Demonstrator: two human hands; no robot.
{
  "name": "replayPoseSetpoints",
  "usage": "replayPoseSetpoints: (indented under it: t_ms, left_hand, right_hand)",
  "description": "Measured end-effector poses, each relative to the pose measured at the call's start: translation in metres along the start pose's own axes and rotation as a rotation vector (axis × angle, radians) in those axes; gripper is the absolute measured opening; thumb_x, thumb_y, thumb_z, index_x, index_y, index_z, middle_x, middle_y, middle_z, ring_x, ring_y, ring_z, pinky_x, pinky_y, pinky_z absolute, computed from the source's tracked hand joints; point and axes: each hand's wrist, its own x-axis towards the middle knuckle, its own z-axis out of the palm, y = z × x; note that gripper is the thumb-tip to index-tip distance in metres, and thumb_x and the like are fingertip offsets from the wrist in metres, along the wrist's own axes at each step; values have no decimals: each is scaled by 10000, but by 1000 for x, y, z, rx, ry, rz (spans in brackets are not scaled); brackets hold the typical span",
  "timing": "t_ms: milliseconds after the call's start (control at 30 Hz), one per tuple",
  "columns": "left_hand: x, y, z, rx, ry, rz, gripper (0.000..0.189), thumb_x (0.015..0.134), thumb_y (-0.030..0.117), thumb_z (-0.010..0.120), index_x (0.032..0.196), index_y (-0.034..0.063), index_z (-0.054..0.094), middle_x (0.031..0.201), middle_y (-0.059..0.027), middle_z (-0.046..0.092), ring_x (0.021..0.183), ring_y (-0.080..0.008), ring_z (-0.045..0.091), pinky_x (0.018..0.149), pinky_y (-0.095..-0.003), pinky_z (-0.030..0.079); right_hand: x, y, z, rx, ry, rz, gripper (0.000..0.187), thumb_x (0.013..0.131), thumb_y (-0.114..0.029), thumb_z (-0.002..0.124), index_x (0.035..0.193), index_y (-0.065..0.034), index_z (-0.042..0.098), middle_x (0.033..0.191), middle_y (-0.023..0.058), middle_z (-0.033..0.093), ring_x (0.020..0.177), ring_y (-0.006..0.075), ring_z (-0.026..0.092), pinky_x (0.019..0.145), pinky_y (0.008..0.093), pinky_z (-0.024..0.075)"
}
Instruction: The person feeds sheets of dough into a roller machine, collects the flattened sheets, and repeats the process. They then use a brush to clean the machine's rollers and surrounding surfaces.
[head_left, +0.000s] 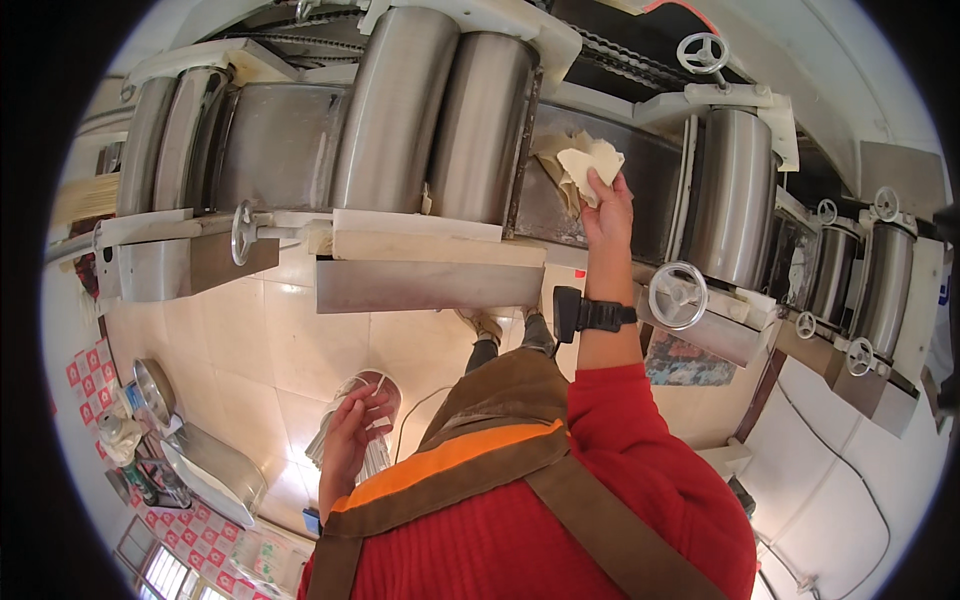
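Note:
My right hand (609, 214) reaches forward and grips a torn piece of pale dough sheet (589, 171) between thumb and fingers. More crumpled dough (556, 150) lies just behind it on the metal tray (645, 172) between the roller stands. To the left of that tray rise two large steel rollers (480, 127), with a small scrap of dough (427, 199) at their lower end. Another steel roller (739, 195) stands to the right. My left hand (360, 424) is low beside my apron, its fingers apart and slightly curled, holding nothing. Behind it is a round container (386, 386).
Handwheels (678, 295) and steel guards (431, 286) stick out along the machine's near side. Drive chains (615, 58) run exposed behind the rollers. A metal bowl (154, 391) and a large metal scoop-like tray (214, 469) stand at the lower left. A cable (409, 420) lies on the floor.

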Motion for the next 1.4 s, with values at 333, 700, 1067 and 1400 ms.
replayPoseSetpoints:
  t_ms: [333,700,1067,1400]
  left_hand:
    - [1,73,77,303,-404,187,381,976,273,423,1265,35,494,1107,-101,607,1019,-187,586,834,-327,496]
    - [24,140,258,-243,-799,58,509,923,447,477,1226,39,495,1155,-73,584,1059,-218,568,880,-391,467]
    - [-46,222,282,1049,-258,1035,275,865,176,619,1054,-23,598,893,-43,653,804,-100,597,705,-269,486]
    - [-81,249,294,1003,-306,1233,266,886,200,622,1047,-12,622,860,-7,644,795,-63,551,735,-238,450]
  right_hand:
    - [-93,-91,120,266,-195,-78,368,884,-8,549,1234,-63,452,1199,98,548,1085,234,560,904,374,496]
    - [-199,-146,146,369,-629,161,424,950,-124,453,1359,-141,346,1317,48,479,1199,223,484,950,397,439]
    - [-189,-122,95,96,-533,311,342,894,-201,596,1198,-80,497,1112,9,593,979,131,588,853,278,469]
    - [-193,-145,137,-445,-525,-431,447,719,-168,778,1067,-60,520,983,30,549,909,145,519,819,276,428]
